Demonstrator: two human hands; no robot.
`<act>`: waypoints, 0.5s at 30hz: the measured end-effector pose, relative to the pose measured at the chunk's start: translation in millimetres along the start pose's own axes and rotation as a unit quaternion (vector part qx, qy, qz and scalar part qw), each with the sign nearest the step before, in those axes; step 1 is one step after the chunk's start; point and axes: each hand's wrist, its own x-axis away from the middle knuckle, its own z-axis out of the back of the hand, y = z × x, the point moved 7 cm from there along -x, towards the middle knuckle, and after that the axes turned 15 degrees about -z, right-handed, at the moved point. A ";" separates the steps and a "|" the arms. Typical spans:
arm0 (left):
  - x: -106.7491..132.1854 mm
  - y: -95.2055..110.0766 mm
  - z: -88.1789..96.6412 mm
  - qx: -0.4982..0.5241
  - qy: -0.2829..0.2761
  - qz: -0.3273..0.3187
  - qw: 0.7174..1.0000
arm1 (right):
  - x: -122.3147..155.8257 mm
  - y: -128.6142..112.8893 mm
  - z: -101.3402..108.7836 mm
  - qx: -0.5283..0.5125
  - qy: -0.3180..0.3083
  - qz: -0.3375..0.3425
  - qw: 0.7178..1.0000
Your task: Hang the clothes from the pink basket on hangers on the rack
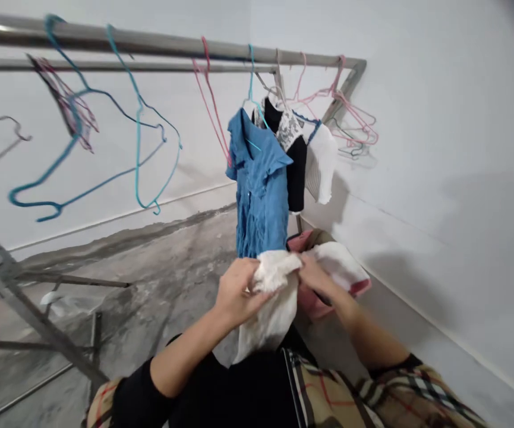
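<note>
From my end I see, at far left, a bare blue hanger (77, 122) and a turquoise hanger (138, 131) on the metal rail, both apart from the hands. Next comes the left hand (239, 291), thumb and fingers pinched on the bunched upper part of a white cloth (272, 309). That cloth is low in front of the body, just below a hanging blue garment (263, 202), its lower part draping downward. I judge it light, soft and limp, with no stiffness of its own and little tendency to slip; I'd take it by opposite ends of the upper edge, gently, in case the weave is delicate. The right hand (312, 274) meets that edge's right end, but its fingertips are hidden, so I cannot tell how tightly it closes. Beyond, a pink container (314, 306) sits below, with more white fabric (339, 264) over it.
</note>
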 end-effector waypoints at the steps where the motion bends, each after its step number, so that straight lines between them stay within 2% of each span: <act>1: 14.3 -8.0 1.4 -0.003 0.008 0.023 1.000 | 3.2 1.2 22.7 -0.004 0.026 -0.009 1.000; 3: 45.8 -25.2 0.6 0.008 0.015 0.095 0.995 | 12.3 -2.3 72.6 -0.015 0.105 -0.019 0.994; 4: 62.0 -32.8 -1.9 0.017 0.011 0.139 0.990 | 18.9 -8.9 98.7 -0.014 0.165 -0.009 0.986; 7: 104.6 -46.8 -10.9 0.039 -0.004 0.261 0.965 | 38.7 -35.4 160.9 -0.078 0.300 0.039 0.950; 9: 121.8 -48.9 -15.8 0.054 -0.005 0.303 0.951 | 46.0 -54.0 187.3 -0.106 0.354 0.085 0.925; 11: 129.7 -49.4 -18.9 0.068 0.000 0.319 0.945 | 44.6 -64.6 206.9 -0.108 0.393 0.120 0.905; 13: 131.7 -50.9 -20.5 0.077 0.006 0.324 0.943 | 33.9 -62.4 223.4 -0.099 0.418 0.134 0.893; 15: 129.9 -54.3 -21.6 0.085 0.006 0.327 0.941 | 15.9 -48.7 236.4 -0.064 0.432 0.117 0.892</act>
